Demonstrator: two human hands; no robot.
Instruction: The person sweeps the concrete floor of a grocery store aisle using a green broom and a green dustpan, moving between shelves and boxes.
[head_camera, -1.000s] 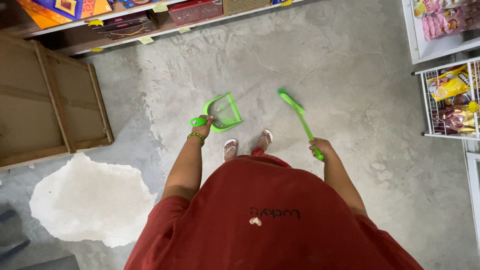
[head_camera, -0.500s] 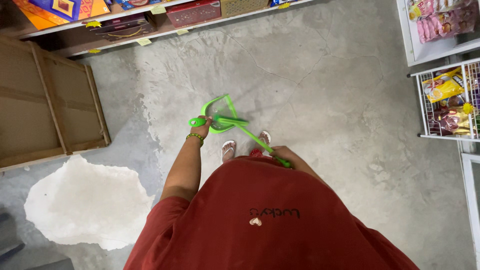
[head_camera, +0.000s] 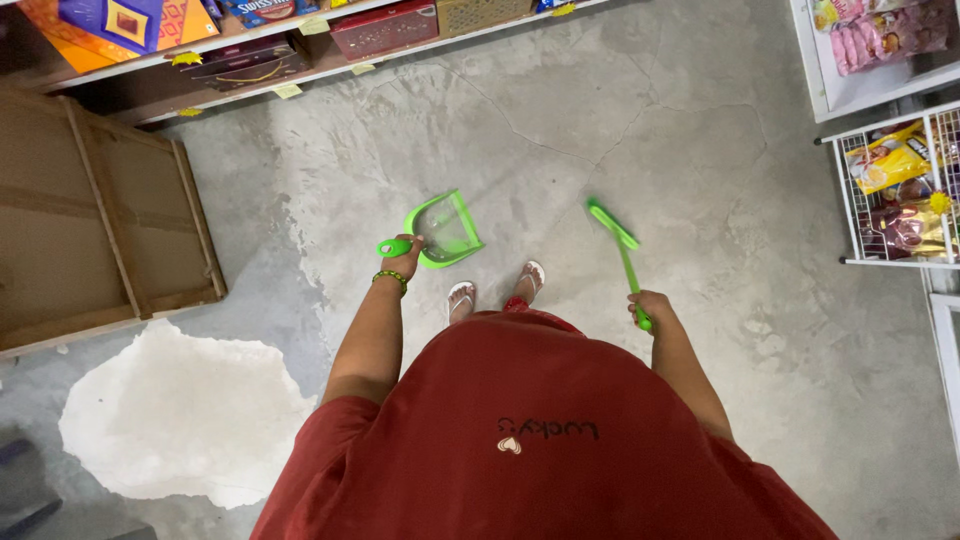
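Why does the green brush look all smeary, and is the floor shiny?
Head view: the green brush in the right hand is motion-blurred, while the green dustpan in the left hand is sharper; the concrete floor is evenly lit, matte, without glare; shelf edges bend slightly.

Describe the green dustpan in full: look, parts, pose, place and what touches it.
The dustpan is bright green, plastic by its look, with a raised rim round a paler, see-through-looking tray and a short rounded handle. The left hand grips that handle, holding the pan tilted, its open mouth turned away from the person, over the grey concrete floor just ahead of the sandalled feet. Whether its edge touches the floor cannot be told. It is apart from the green brush in the right hand.
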